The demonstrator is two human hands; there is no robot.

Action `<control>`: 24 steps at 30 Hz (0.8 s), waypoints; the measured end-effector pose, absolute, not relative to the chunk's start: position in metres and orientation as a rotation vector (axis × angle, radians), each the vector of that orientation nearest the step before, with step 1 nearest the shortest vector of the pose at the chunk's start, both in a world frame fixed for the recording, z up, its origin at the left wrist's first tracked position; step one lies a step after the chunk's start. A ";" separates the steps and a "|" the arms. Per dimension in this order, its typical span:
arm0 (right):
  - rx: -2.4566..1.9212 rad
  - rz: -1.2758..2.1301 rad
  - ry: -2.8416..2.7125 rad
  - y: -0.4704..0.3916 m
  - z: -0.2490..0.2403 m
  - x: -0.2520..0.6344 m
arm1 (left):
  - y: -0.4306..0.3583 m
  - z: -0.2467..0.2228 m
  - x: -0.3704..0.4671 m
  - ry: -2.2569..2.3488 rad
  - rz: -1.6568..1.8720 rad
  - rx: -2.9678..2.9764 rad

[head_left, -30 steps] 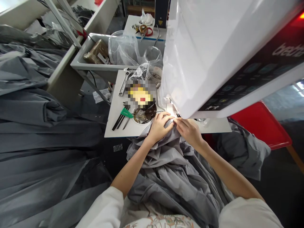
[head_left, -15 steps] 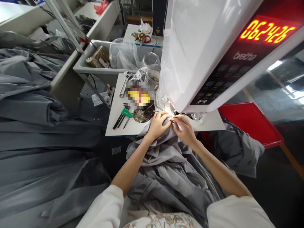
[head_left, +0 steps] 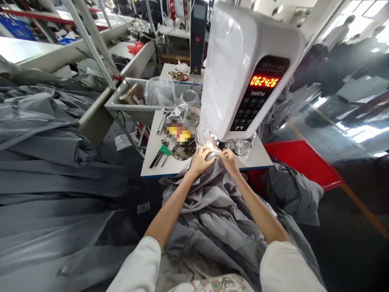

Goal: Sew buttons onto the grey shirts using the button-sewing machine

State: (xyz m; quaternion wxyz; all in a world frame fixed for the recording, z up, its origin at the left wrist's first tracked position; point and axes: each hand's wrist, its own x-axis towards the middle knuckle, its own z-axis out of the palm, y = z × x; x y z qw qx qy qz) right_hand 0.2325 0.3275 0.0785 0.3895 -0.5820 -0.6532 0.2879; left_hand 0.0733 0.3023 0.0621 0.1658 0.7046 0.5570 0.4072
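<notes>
A heap of grey fabric (head_left: 219,215) lies over my lap and rises to the front edge of the white worktable (head_left: 146,168). My left hand (head_left: 200,161) holds the fabric's edge, its fingers reaching toward the lit work point under the white machine head (head_left: 226,73). My right hand (head_left: 229,161) is closed in a pinch at the same edge, just right of the light. What lies between the fingertips is too small to make out. The machine's red display (head_left: 263,82) reads 062426.
Hex keys with a green holder (head_left: 165,150), a wrench (head_left: 162,122) and a tub of small metal parts (head_left: 180,152) lie left of my hands. A red tray (head_left: 304,162) stands at right. Grey fabric piles (head_left: 54,162) fill the left side.
The view has tilted up, so the whole machine head and more of the room show. My right hand's fingers have curled from spread into a pinch; my left stays on the fabric.
</notes>
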 end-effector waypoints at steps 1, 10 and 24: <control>-1.438 0.739 -1.662 0.330 0.077 0.233 | 0.303 0.062 0.073 1.584 1.159 2.005; -1.273 0.657 -1.674 0.335 0.066 0.233 | 0.303 0.060 0.071 1.555 1.171 2.010; -1.288 0.701 -1.671 0.333 0.062 0.234 | 0.305 0.058 0.071 1.565 1.162 2.019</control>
